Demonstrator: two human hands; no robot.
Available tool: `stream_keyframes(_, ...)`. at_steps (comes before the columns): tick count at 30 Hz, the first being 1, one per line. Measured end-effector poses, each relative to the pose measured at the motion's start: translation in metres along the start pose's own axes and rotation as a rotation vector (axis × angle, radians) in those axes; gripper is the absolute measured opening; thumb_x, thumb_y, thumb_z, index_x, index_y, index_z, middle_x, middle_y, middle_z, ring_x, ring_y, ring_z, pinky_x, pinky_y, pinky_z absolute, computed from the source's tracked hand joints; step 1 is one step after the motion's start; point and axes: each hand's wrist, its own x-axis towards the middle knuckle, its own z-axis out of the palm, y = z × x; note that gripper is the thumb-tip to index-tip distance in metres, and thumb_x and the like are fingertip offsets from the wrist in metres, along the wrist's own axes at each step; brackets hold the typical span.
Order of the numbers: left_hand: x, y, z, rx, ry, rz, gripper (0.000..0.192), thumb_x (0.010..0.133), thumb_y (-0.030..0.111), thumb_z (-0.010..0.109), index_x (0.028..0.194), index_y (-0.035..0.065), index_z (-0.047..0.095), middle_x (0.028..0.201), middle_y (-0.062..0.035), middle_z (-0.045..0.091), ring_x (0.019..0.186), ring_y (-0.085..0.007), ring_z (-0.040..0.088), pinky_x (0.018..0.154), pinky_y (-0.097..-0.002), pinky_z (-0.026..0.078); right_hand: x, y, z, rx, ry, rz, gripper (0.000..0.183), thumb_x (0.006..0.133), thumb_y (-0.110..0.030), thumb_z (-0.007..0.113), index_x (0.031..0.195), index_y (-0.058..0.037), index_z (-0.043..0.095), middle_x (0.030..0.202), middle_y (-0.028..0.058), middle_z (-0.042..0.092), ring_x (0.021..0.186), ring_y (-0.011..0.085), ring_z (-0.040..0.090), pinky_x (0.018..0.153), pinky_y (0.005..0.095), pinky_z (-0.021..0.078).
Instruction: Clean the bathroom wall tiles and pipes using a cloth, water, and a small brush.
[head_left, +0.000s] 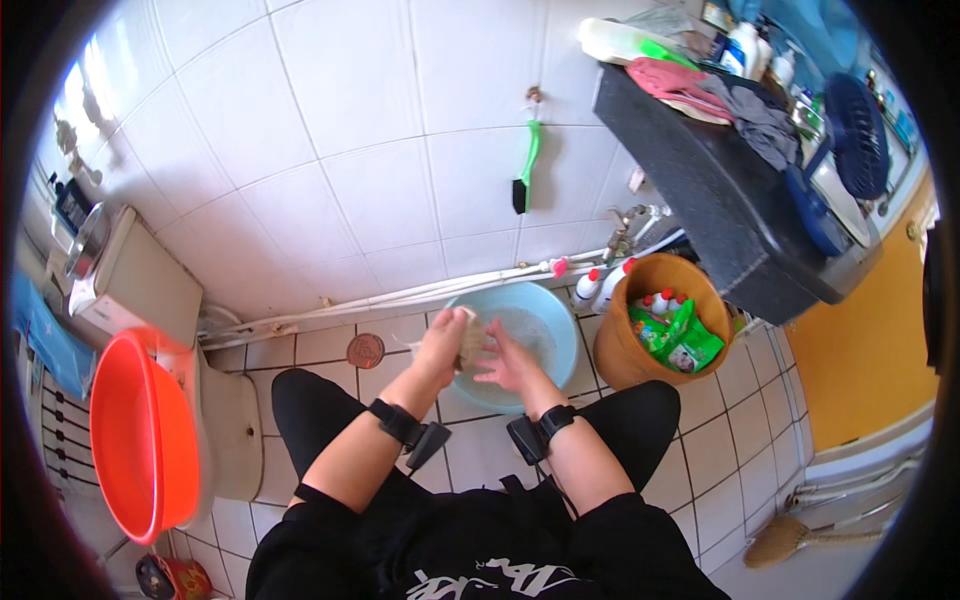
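Note:
My left hand (442, 345) is closed around a tan, fibrous brush or bundle (471, 339), with loose pale strands sticking out to its left. What exactly it is cannot be told. Just to its right, my right hand (506, 360) is spread and holds nothing. Both hands are over a light blue plastic basin (571, 337) on the tiled floor, with sudsy water inside. Black straps with small devices are on both wrists.
An orange-brown bucket (609, 345) holding bottles and green packets stands right of the basin. White pipes (420, 294) run along the wall behind it. A red basin (142, 442) is at the left, a dark sink (705, 172) at the upper right, and a straw broom (776, 541) at the lower right.

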Motion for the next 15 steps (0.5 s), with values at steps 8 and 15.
stream_keyframes(8, 0.039, 0.013, -0.061, 0.474, -0.266, -0.039, 0.039, 0.113, 0.029, 0.06, 0.144, 0.0069, 0.058, 0.128, -0.0094, 0.071, 0.113, -0.0237, 0.071, 0.094, -0.0406, 0.06, 0.042, 0.022, 0.037, 0.303, -0.266, -0.061, 0.052, 0.114, -0.052, 0.044, 0.152, -0.0181, 0.056, 0.146, 0.0109, 0.064, 0.132, 0.0326, 0.065, 0.105, 0.0593, 0.0568)
stream_keyframes(15, 0.099, 0.057, -0.112, 1.421, -0.244, 0.325, 0.045, 0.105, 0.022, 0.066, 0.147, 0.006, 0.058, 0.128, -0.027, 0.069, 0.119, -0.0473, 0.067, 0.102, -0.0536, 0.055, 0.124, 0.026, 0.016, 0.451, -0.134, 0.018, 0.051, 0.113, -0.041, 0.051, 0.15, -0.0067, 0.057, 0.151, 0.0151, 0.062, 0.136, 0.0345, 0.063, 0.116, 0.0568, 0.0503)
